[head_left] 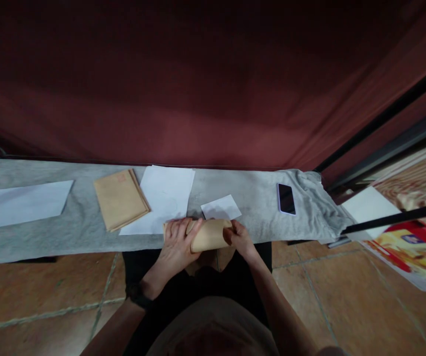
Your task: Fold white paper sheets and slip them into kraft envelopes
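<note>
A brown paper envelope (pixel 210 235) is bent into a curve at the table's front edge, above my lap. My left hand (pixel 178 243) grips its left part, with the thumb laid over the paper. At the other end my right hand (pixel 239 238) holds the envelope's right edge, and some of its fingertips are hidden in the shadowed opening there. Just behind the envelope lies a small folded white paper (pixel 221 207). White sheets (pixel 166 195) are spread to the left, partly under a stack of brown envelopes (pixel 121 198).
Grey cloth covers the narrow table (pixel 255 190). A phone (pixel 286 199) lies on its right side, and another white sheet (pixel 25 203) at far left. Behind hangs a dark red curtain (pixel 213 133). Black metal bars (pixel 391 222) and a red-yellow printed box (pixel 416 252) stand at right.
</note>
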### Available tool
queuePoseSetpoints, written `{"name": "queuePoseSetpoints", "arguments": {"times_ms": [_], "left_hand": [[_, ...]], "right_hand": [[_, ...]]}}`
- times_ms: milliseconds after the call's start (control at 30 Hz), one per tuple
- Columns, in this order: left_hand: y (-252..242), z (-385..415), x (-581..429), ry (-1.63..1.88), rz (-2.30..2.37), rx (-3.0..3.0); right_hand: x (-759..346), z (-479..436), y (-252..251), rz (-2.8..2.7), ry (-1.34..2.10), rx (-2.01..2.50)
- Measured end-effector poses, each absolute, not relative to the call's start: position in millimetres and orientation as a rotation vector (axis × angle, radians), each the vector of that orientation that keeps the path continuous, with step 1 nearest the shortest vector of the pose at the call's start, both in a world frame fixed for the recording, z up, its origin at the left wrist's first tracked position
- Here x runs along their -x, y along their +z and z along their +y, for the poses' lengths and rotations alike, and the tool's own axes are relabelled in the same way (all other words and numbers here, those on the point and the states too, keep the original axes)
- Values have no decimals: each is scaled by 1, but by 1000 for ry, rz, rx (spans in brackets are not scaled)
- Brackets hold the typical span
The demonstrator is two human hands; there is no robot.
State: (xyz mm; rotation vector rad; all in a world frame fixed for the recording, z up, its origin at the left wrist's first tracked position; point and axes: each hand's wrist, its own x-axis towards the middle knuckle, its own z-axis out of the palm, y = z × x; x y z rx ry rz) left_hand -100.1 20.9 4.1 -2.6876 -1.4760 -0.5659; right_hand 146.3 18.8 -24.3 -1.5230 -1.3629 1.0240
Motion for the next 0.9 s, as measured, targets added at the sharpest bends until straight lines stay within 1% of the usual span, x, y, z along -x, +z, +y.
{"name": "queuePoseSetpoints", "arguments": {"times_ms": [133,167,267,333,433,500,633,667,767,900], "left_hand": [[-4,18,96,-577,-1545,2685],[-5,17,95,-586,-1553,2687],[-6,14,93,-580,-1532,2720],[-6,12,92,-538,-1494,2746],[-7,10,93,-511,-1481,2740],[-8,10,94,-516,-1490,2721],[-11,13,101,-504,-1532,2685],[-12,15,103,-505,-1560,2669],[-17,21,112,-525,-1655,2607],[-22,25,124,-525,-1740,2558]], "right_hand": [[-156,11,-5,-1393,695,1594],[-158,9,1,-1411,678,1581],[-162,5,17,-1563,812,1492],[-162,5,21,-1718,833,1452],[-162,10,14,-1863,749,1469],[-163,14,1,-1903,775,1498],[-166,32,-23,-1765,807,1643],[-167,39,-27,-1697,762,1709],[-172,61,-32,-1582,453,1958],[-174,86,-35,-1577,384,2075]]}}
